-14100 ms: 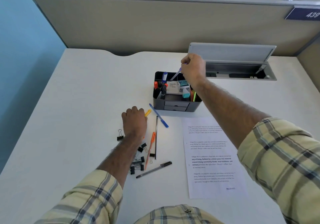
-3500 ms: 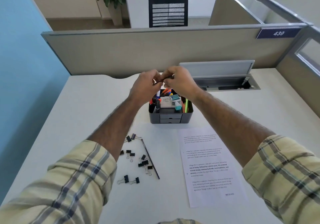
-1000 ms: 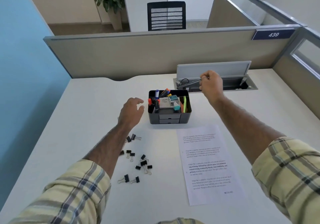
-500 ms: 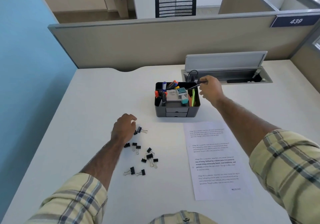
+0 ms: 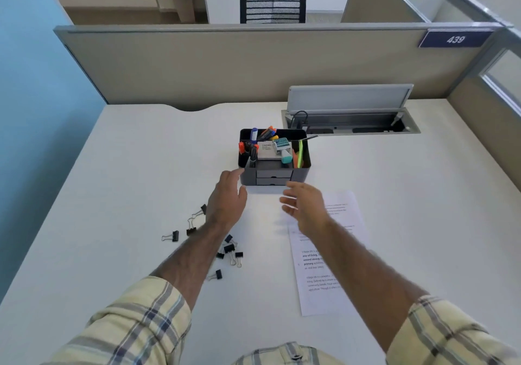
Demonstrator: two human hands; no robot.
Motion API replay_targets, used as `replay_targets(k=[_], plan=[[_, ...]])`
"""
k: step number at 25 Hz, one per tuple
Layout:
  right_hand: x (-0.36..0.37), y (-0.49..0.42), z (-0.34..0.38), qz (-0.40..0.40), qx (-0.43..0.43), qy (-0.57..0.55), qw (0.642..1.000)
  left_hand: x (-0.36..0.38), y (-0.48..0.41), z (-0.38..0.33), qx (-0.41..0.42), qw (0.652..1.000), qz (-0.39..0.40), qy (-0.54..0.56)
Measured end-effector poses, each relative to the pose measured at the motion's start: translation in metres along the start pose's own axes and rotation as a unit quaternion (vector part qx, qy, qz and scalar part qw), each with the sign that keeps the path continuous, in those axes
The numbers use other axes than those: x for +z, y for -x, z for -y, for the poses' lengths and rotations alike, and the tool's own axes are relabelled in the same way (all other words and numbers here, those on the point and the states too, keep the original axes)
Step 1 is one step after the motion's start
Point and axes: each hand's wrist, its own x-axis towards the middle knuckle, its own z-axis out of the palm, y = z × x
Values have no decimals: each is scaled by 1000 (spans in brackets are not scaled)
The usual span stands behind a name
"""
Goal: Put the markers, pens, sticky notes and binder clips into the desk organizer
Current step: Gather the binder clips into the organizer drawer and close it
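Binder clips lie loose on the desk, scattered in a rough band near the person and left of the desk organizer; several are partly hidden under the left forearm. The organizer stands upright at mid-desk, with markers and pens upright in its rear compartments and a white pad in the middle one. No pens or markers are seen on the desk. The left hand hovers just before the organizer's front left corner, fingers relaxed and spread, holding nothing. The right hand, blurred, is likewise spread and empty, just in front of the small drawers. Judgement: the clips are the outstanding step. Recommended: sweep them into one heap with the left hand, lift them in a cupped grip, and steady the organizer with the right. A printed sheet lies to the right and should not be dragged.
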Motion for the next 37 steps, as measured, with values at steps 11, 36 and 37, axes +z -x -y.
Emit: replay_targets(k=[11,36,37], plan=[[41,-27,-14,21,117,-224,967,-3,-9,-1,121,964,19,-235],[62,-28,-20,32,138,-353,925,-3,-7,-7,88,962,61,-252],[61,-27,-20,31,140,-354,924,-3,-7,-7,86,962,64,-252]])
